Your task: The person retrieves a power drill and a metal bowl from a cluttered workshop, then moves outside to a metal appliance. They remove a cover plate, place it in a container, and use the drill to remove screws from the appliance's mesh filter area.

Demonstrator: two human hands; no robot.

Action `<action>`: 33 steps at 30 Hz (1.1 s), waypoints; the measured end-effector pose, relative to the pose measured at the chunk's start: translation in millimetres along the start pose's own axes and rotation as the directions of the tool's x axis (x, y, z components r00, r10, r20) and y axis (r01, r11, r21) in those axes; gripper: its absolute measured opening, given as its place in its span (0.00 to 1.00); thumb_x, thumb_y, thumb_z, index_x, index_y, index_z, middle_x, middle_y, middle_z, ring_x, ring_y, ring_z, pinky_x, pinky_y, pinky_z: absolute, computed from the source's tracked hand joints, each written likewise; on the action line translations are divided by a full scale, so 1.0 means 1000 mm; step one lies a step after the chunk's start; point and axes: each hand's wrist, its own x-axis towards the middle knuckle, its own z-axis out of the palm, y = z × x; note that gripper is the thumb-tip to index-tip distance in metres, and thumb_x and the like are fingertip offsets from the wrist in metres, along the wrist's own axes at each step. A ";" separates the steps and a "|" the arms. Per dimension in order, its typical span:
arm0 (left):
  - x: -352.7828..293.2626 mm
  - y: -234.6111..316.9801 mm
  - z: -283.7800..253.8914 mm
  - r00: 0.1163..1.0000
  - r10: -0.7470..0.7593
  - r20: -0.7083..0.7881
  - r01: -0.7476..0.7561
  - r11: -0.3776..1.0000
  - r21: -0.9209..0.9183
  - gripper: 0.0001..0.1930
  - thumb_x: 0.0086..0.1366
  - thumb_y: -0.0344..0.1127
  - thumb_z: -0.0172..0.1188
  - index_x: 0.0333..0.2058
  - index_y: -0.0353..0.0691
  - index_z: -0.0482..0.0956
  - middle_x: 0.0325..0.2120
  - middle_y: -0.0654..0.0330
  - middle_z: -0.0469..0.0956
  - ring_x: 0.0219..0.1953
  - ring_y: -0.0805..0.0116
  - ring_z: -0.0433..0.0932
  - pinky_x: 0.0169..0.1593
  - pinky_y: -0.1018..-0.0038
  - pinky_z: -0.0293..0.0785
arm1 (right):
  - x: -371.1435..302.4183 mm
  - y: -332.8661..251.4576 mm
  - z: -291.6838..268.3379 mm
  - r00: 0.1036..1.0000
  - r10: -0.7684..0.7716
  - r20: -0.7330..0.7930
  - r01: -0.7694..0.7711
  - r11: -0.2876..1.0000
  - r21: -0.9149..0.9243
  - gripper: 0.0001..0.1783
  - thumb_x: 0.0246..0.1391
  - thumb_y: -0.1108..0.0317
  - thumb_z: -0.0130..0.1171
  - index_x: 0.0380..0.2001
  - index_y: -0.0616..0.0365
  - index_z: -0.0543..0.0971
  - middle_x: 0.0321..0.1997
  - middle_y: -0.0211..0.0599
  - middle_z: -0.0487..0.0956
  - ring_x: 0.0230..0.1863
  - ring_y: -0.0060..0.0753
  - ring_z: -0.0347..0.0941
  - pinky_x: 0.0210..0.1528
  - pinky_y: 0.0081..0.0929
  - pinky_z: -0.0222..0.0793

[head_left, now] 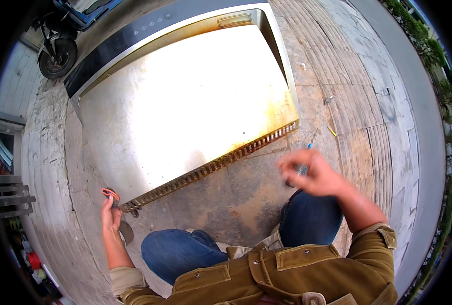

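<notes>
A large range hood (185, 112) lies on the paving in front of me, its pale metal panel glaring and stained yellow-brown. Along the near edge runs a greasy slotted strip (211, 169). At that strip's left end, my left hand (111, 216) is closed on a small orange-and-dark looped thing (111, 193), too small to name surely. My right hand (312, 174), smeared by motion, hovers off the near right corner with fingers and thumb apart. A screwdriver (310, 146) with a blue and clear handle shows behind the fingers; whether the hand touches it I cannot tell.
My jeans-clad knees (312, 218) are bent close to the hood. A yellow stick-like thing (332, 131) and small scraps (329, 100) lie on the paving to the right. A scooter wheel (58, 58) stands at the far left, a grey slatted object (12, 200) at the left.
</notes>
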 end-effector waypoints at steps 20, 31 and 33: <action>-0.037 0.094 0.078 0.783 0.615 0.086 -0.564 0.646 0.514 0.13 0.56 0.41 0.60 0.30 0.41 0.67 0.22 0.67 0.66 0.24 0.78 0.62 0.31 0.82 0.57 | 0.012 -0.029 0.032 0.978 -0.128 -0.166 0.152 0.978 0.144 0.12 0.47 0.74 0.55 0.38 0.60 0.74 0.28 0.32 0.74 0.28 0.26 0.68 0.32 0.23 0.65; -0.113 0.198 0.126 0.853 0.510 0.107 -0.435 0.583 0.686 0.13 0.55 0.38 0.62 0.30 0.41 0.66 0.23 0.64 0.68 0.26 0.75 0.66 0.32 0.79 0.62 | 0.013 0.013 0.046 0.965 0.097 0.242 -0.046 0.977 -0.209 0.17 0.45 0.68 0.52 0.41 0.59 0.71 0.30 0.46 0.75 0.36 0.49 0.71 0.39 0.41 0.67; -0.130 0.186 0.128 0.851 0.514 0.108 -0.442 0.590 0.675 0.13 0.54 0.36 0.63 0.32 0.40 0.68 0.23 0.63 0.71 0.24 0.75 0.68 0.28 0.79 0.67 | 0.008 0.013 0.041 0.948 0.185 0.259 -0.123 0.963 -0.238 0.18 0.44 0.69 0.52 0.42 0.59 0.71 0.30 0.47 0.75 0.37 0.49 0.71 0.39 0.41 0.67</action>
